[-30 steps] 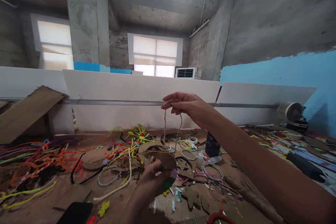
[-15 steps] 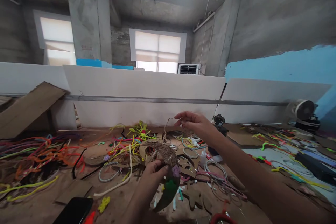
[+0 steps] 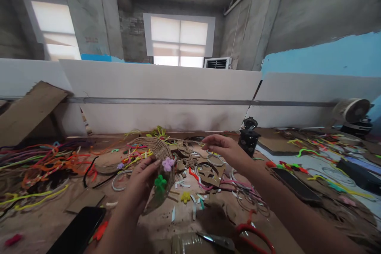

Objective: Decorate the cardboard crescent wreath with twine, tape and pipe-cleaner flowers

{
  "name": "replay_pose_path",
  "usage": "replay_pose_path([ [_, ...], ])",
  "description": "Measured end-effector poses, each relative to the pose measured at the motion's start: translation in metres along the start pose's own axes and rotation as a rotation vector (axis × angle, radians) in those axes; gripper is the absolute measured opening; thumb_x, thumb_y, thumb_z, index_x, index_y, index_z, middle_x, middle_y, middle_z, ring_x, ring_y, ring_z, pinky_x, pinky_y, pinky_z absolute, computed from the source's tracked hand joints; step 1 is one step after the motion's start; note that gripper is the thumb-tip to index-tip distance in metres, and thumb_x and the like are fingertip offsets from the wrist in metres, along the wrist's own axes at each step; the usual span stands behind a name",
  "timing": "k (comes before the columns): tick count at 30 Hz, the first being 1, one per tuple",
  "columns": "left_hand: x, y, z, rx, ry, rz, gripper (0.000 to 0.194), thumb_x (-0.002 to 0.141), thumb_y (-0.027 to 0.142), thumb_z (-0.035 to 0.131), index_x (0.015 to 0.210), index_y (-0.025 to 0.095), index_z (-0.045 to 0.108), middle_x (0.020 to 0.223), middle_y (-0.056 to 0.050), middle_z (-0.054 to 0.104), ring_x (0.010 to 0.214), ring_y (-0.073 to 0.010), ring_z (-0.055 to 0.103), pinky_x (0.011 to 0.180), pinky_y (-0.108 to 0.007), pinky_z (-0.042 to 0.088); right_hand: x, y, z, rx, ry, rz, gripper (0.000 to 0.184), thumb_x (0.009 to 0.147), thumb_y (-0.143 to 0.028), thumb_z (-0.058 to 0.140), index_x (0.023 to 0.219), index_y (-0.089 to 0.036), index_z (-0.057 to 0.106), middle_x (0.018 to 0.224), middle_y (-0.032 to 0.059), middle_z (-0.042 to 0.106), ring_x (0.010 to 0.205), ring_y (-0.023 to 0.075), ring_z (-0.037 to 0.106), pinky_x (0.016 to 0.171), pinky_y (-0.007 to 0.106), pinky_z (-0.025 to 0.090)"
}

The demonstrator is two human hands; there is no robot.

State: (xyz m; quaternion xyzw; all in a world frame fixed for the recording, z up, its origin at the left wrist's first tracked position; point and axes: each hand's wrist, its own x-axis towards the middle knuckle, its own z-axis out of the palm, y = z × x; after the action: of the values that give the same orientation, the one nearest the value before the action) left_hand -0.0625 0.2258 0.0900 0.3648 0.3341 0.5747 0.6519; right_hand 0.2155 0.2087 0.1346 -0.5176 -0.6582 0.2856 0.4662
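Note:
My left hand [image 3: 145,172] grips a crescent-shaped piece [image 3: 160,147] wound with brown twine, holding it tilted above the table. A purple fuzzy flower [image 3: 168,164] and a green one [image 3: 160,183] sit on its face. To the right, my right hand [image 3: 222,146] pinches a strand of twine [image 3: 187,142] that runs across from the crescent's upper part. Below the crescent lies a yellow fuzzy flower [image 3: 185,197] among white scraps.
Red-handled scissors [image 3: 254,234] lie at the front. A black phone [image 3: 77,230] is at front left and another phone [image 3: 294,184] at right. Colourful pipe cleaners [image 3: 44,166] cover the left side. A black lidded cup [image 3: 249,139] and a fan [image 3: 354,111] stand toward the back right.
The crescent has shifted left and turned, so its flowers show more fully. My right hand is lower relative to the back panel, and the twine now stretches nearly level. The view has tilted down.

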Motion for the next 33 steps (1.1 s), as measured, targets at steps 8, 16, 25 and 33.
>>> replay_pose_path([
  [8,-0.001,0.013,-0.007,0.007,0.024,0.080,0.040,0.053,0.021,0.091,0.087,0.017,0.070,0.074,0.004,0.073,0.061,-0.0083,0.065,0.057,-0.015,0.052,-0.019,0.064,0.057,-0.227,-0.159,0.038,0.018,0.077,-0.017,0.060,0.087,-0.018,0.075,0.083,0.0043,0.073,0.078,0.0208,0.066,0.071,0.030,0.047],
  [16,0.003,0.001,-0.005,0.168,0.005,0.037,0.029,0.062,0.026,0.086,0.086,0.020,0.071,0.076,0.005,0.072,0.064,-0.0092,0.063,0.057,-0.017,0.047,-0.038,0.097,0.106,-0.492,-0.316,-0.050,0.029,0.067,-0.013,0.075,0.095,-0.022,0.079,0.092,0.0061,0.070,0.089,0.0249,0.060,0.075,0.030,0.038],
  [25,0.005,-0.006,-0.004,0.333,0.021,0.036,0.024,0.066,0.033,0.080,0.085,0.021,0.071,0.079,0.003,0.071,0.067,-0.0125,0.060,0.057,-0.020,0.041,-0.043,0.090,0.094,-0.382,-0.238,-0.072,0.016,0.071,-0.005,0.069,0.075,-0.020,0.068,0.082,0.0013,0.069,0.081,0.0194,0.062,0.070,0.027,0.042],
  [33,0.007,-0.014,0.006,0.409,-0.030,0.065,0.026,0.059,0.037,0.077,0.076,0.019,0.069,0.068,0.001,0.068,0.061,-0.0150,0.054,0.054,-0.023,0.036,-0.042,0.053,0.065,-0.004,-0.167,-0.227,0.013,0.084,-0.015,0.065,0.074,-0.023,0.064,0.099,0.0052,0.077,0.099,0.0231,0.070,0.086,0.034,0.050],
])
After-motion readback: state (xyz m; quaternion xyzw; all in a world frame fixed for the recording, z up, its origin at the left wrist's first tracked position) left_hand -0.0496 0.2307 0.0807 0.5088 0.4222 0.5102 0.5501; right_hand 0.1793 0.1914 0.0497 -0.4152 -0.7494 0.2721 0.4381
